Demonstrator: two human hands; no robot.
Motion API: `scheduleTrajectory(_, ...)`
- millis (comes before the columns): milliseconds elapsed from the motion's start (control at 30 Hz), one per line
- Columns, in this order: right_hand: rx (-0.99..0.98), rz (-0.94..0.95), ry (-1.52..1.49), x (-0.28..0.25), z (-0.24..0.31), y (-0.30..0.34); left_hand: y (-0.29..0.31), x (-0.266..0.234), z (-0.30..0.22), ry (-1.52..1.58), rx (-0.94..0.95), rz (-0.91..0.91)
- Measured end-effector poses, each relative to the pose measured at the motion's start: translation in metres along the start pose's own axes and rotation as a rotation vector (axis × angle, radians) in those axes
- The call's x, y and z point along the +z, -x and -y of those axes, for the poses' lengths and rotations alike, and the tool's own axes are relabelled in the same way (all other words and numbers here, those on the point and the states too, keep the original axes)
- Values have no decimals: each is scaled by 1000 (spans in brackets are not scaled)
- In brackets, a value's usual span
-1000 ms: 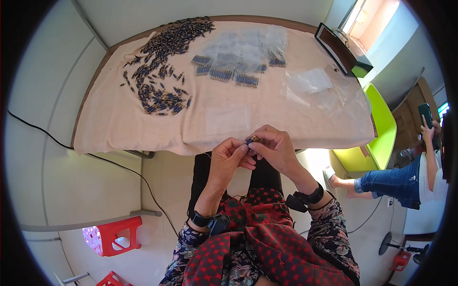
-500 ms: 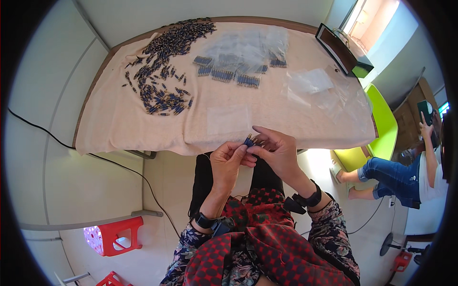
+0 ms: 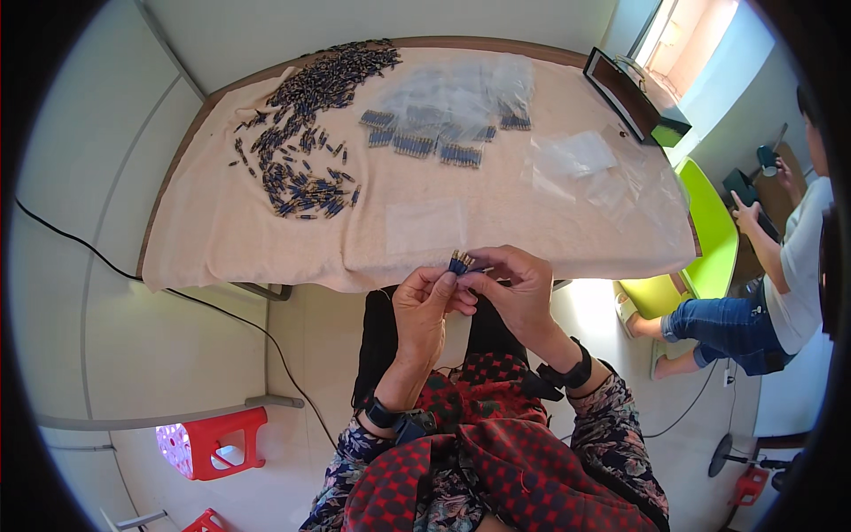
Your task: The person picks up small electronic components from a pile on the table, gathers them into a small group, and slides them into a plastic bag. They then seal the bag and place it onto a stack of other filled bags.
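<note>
A small bunch of blue pieces with brass-coloured ends (image 3: 460, 262) is held upright at the table's front edge. My left hand (image 3: 422, 309) pinches the bunch between thumb and fingers. From the other side, my right hand (image 3: 516, 288) closes its thumb and fingertips on the same bunch; its fingers partly hide the pieces. Just beyond the hands, a clear plastic bag (image 3: 424, 227) lies flat on the cloth. To the left, a small heap of loose blue pieces (image 3: 310, 191) joins a larger dark pile (image 3: 332, 75) behind it.
Filled clear bags (image 3: 443, 97) overlap at the back middle of the cloth-covered table (image 3: 213, 213). Flat bags (image 3: 576, 155) lie to the right, near a black box (image 3: 625, 93). Another person (image 3: 780, 266) stands by a green chair (image 3: 714, 230). A red stool (image 3: 226, 443) is at lower left.
The bunch's brass-coloured ends now stand fanned out above my fingers, and my right index finger has drawn in. The other person has moved, with both hands raised now.
</note>
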State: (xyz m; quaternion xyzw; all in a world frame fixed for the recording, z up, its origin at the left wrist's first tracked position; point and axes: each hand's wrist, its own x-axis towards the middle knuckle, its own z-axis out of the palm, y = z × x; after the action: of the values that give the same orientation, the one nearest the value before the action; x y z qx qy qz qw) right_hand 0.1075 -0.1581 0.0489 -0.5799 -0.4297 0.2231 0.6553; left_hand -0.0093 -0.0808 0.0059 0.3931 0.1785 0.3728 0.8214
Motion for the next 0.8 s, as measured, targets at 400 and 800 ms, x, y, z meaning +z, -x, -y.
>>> scheduleTrajectory(400,-293,-38,466,-1,-11,18,7,5,10,-182,84,-64)
scheduleTrajectory(800,175,49,117,-11,-6,21,8,0,13,-207,68,-1)
